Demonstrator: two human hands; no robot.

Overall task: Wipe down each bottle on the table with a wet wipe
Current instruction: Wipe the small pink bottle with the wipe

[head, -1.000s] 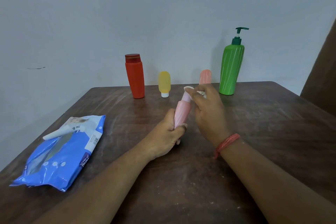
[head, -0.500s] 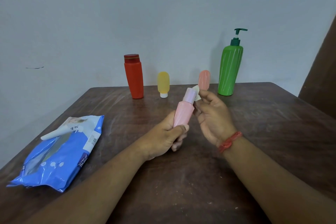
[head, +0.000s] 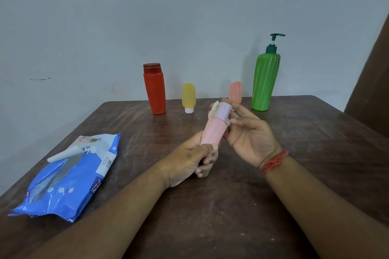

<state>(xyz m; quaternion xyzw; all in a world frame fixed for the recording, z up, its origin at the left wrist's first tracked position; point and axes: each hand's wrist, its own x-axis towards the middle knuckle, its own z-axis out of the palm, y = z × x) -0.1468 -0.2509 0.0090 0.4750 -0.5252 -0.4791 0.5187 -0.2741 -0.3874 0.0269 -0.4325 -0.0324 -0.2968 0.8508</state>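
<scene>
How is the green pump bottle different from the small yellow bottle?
The green pump bottle is much taller than the small yellow bottle. The green one carries a dark green pump on top; the yellow one stands on a white cap at its bottom. Both stand upright, untouched, at the far edge of the table.

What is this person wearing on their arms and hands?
Both forearms are bare, with no sleeves in view. The right wrist carries a red thread band wound in several strands. The left hand and right hand wear no gloves, and no rings show.

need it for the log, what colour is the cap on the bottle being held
Pale lilac cap on the pink bottle, clearest in the head view.
</scene>
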